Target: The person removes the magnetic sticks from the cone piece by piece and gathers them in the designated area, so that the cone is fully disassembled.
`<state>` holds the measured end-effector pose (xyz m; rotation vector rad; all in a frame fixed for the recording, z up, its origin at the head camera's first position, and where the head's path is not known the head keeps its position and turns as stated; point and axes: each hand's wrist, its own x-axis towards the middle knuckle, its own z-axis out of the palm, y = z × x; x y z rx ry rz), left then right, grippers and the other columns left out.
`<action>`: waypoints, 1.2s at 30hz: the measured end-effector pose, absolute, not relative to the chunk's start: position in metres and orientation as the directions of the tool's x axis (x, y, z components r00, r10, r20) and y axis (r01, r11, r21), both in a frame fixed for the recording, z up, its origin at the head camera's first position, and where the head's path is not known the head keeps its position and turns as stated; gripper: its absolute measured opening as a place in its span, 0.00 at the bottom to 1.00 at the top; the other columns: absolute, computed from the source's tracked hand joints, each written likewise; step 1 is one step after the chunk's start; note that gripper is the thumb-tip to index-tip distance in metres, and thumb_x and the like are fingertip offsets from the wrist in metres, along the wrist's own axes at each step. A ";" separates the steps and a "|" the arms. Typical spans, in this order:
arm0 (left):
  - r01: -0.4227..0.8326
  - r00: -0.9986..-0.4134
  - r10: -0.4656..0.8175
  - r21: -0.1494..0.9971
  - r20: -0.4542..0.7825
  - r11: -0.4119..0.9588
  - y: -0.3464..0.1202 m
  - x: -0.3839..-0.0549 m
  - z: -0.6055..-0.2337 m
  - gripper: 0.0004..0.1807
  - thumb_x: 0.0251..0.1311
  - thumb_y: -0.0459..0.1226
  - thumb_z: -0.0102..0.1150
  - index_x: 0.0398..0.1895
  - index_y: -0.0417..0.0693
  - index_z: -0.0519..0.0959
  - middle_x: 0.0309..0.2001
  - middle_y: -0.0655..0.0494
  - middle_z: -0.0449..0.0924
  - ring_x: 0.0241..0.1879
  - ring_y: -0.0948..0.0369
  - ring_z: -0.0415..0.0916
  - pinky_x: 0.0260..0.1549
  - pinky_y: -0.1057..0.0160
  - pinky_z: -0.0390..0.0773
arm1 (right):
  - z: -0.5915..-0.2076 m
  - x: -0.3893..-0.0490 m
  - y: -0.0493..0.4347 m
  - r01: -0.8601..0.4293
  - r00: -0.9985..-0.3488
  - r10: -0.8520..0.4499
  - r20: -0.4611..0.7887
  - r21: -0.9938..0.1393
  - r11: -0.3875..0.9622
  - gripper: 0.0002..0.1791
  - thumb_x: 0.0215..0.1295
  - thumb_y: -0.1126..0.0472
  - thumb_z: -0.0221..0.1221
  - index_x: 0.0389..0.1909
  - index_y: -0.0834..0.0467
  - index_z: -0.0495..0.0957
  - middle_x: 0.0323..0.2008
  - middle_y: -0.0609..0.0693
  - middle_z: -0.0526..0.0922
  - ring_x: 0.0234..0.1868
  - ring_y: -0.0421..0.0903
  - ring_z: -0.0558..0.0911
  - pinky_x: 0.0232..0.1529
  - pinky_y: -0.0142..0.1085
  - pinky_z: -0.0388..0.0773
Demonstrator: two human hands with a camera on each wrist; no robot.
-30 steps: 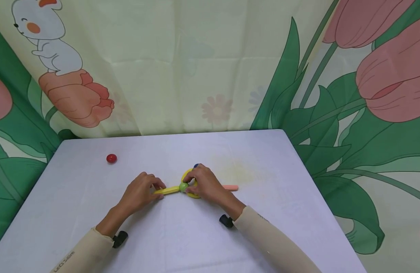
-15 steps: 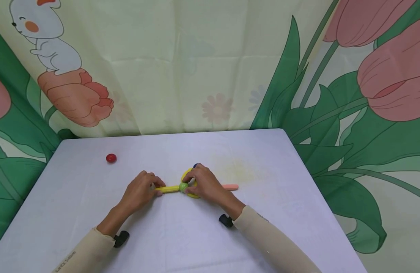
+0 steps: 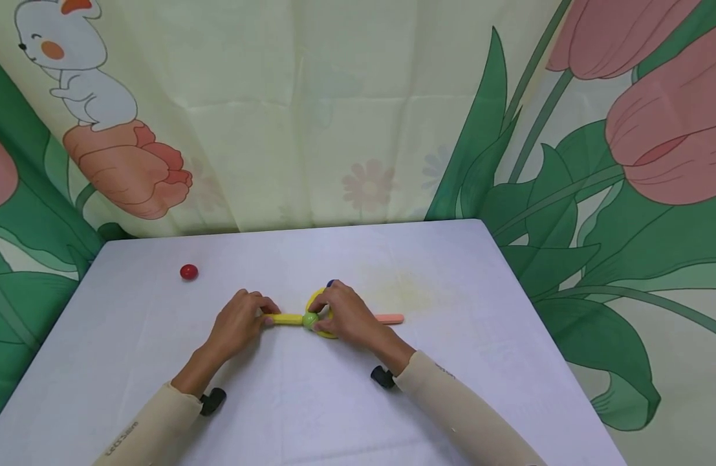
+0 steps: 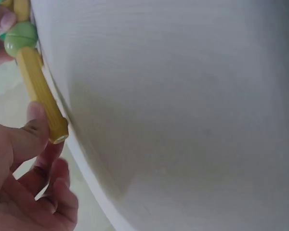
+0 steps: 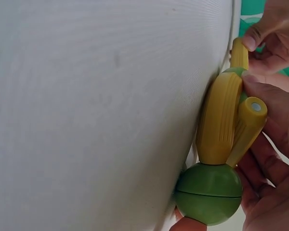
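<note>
My left hand (image 3: pixel 241 323) pinches the outer end of a straight yellow toy rod (image 3: pixel 289 319) between thumb and finger. The rod's other end meets a light green ball (image 3: pixel 310 320). My right hand (image 3: pixel 348 314) holds that ball with thumb and fingertips. Beyond the ball, a curved yellow rod (image 5: pixel 217 118) runs to a darker green ball (image 5: pixel 209 192) in the right wrist view. Beside it slants another yellow rod (image 5: pixel 252 118) with a metal disc in its end. A salmon-pink rod (image 3: pixel 389 318) sticks out right of my right hand, which hides much of the assembly.
A red ball (image 3: pixel 189 272) lies apart at the table's back left. A small dark blue piece (image 3: pixel 331 283) shows just behind my right hand. White cloth covers the table (image 3: pixel 451 401), and a printed curtain (image 3: pixel 264 129) hangs behind its back edge.
The straight yellow rod has swung about the light green ball, its left end moving slightly away from me with my left hand. My right hand keeps its hold on the ball.
</note>
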<state>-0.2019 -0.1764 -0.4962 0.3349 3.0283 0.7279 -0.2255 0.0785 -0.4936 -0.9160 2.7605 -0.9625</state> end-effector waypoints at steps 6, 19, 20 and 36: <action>0.140 -0.987 0.161 0.486 0.000 0.862 -0.196 -0.199 -0.495 0.10 0.60 0.28 0.73 0.39 0.52 0.91 0.39 0.56 0.87 0.41 0.55 0.72 0.38 0.60 0.71 | -0.494 -0.226 0.082 -0.516 -0.821 -0.560 0.115 -0.569 0.640 0.14 0.54 0.61 0.81 0.41 0.50 0.92 0.37 0.38 0.92 0.45 0.43 0.77 0.48 0.33 0.74; 0.161 -0.987 0.137 0.505 0.084 0.848 -0.237 -0.174 -0.483 0.13 0.57 0.25 0.74 0.42 0.49 0.91 0.40 0.55 0.86 0.41 0.54 0.80 0.40 0.58 0.74 | -0.495 -0.226 0.083 -0.529 -0.815 -0.564 0.135 -0.571 0.627 0.14 0.54 0.62 0.81 0.41 0.51 0.92 0.37 0.39 0.92 0.46 0.43 0.78 0.47 0.32 0.74; 0.154 -0.988 0.129 0.501 0.083 0.852 -0.240 -0.173 -0.483 0.13 0.57 0.25 0.74 0.42 0.49 0.91 0.40 0.54 0.86 0.42 0.54 0.80 0.40 0.58 0.74 | -0.494 -0.226 0.084 -0.529 -0.815 -0.564 0.135 -0.574 0.626 0.14 0.54 0.62 0.81 0.41 0.51 0.92 0.37 0.39 0.92 0.46 0.43 0.77 0.47 0.32 0.74; 0.052 -0.998 0.031 0.459 0.052 0.887 -0.295 -0.154 -0.483 0.13 0.59 0.26 0.74 0.46 0.44 0.89 0.44 0.46 0.85 0.44 0.48 0.78 0.37 0.62 0.74 | -0.493 -0.225 0.084 -0.510 -0.823 -0.557 0.112 -0.578 0.637 0.14 0.55 0.61 0.81 0.43 0.51 0.92 0.39 0.40 0.92 0.47 0.42 0.77 0.49 0.33 0.75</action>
